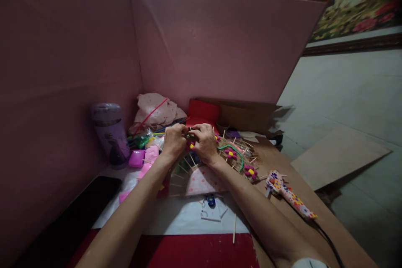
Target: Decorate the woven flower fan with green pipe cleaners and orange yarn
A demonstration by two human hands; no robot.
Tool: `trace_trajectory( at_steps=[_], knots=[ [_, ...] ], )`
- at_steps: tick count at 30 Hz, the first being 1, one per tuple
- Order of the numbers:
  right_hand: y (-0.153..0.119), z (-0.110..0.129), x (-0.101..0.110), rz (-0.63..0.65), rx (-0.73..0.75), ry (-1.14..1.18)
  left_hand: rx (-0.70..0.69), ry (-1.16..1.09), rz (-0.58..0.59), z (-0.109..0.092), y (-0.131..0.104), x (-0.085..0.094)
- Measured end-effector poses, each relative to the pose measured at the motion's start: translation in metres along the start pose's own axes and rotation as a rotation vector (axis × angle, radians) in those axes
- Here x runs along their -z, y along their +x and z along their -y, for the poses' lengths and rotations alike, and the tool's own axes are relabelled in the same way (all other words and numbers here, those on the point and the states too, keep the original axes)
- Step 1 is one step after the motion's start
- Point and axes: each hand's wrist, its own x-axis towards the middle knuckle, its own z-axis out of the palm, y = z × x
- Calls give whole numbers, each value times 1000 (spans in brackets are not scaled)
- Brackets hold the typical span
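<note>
My left hand (176,140) and my right hand (204,142) meet over the upper edge of a fan-shaped craft of thin wooden sticks and twine (224,150). Their fingers are bent and pinched close together; what lies between the fingertips is small, dark and mostly hidden. Magenta flowers with yellow middles, such as one flower (250,171) at the right, decorate the twine band. A green cord (241,160) curves along it. Below my right wrist, a pale pink dotted cloth half-round (204,180) forms the middle of the craft.
A purple tumbler (111,138) stands at the left beside a magenta packet (137,158). A flower-patterned glue gun (290,194) with a black cord lies on the right. Near me are a small blue object (210,200) and a loose stick (234,228). Pink panels (204,46) enclose the back and left.
</note>
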Motion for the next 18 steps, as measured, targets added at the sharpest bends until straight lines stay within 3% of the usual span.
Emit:
trace_trajectory(
  at_steps=[18],
  knots=[
    [-2,-1,5,10,99,-64,-3,24,7,3,0,-2]
  ],
)
